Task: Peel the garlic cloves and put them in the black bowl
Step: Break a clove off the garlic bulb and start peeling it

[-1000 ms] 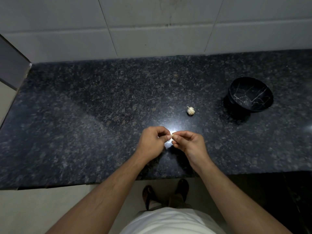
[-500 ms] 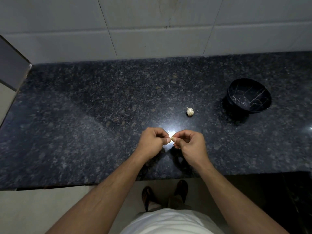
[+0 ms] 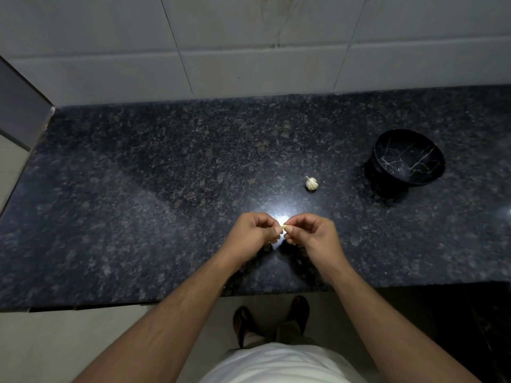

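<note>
Here the left hand (image 3: 253, 233) and the right hand (image 3: 311, 234) meet just above the front middle of the counter (image 3: 138, 203), knuckles up, fingers curled inward, their tips touching around a single small pale clove (image 3: 284, 227). The right hand pinches the clove between thumb and forefinger; the left thumb and forefinger close on its other end, so both hands grip the same piece. The clove is tiny in this view and mostly covered by the fingertips, and whether any skin is still on it cannot be told. A bright patch of reflected light lies on the counter right behind the hands. Beyond them, a little to the right, a garlic bulb (image 3: 312, 183) sits on the dark speckled stone, its stem pointing up and to the left, apart from both the hands and the bowl (image 3: 409, 158). The bowl stands well to the right of the bulb, near the far right part of the counter; it is black with thin pale veins across its inside, and nothing can be made out in it. Pale wall tiles (image 3: 249, 64) rise behind the counter, and a grey panel (image 3: 19, 106) borders its left end. Below the counter's front edge show both bare forearms, a white shirt (image 3: 276, 366), and two feet in dark sandals (image 3: 243, 322) on a light floor.
</note>
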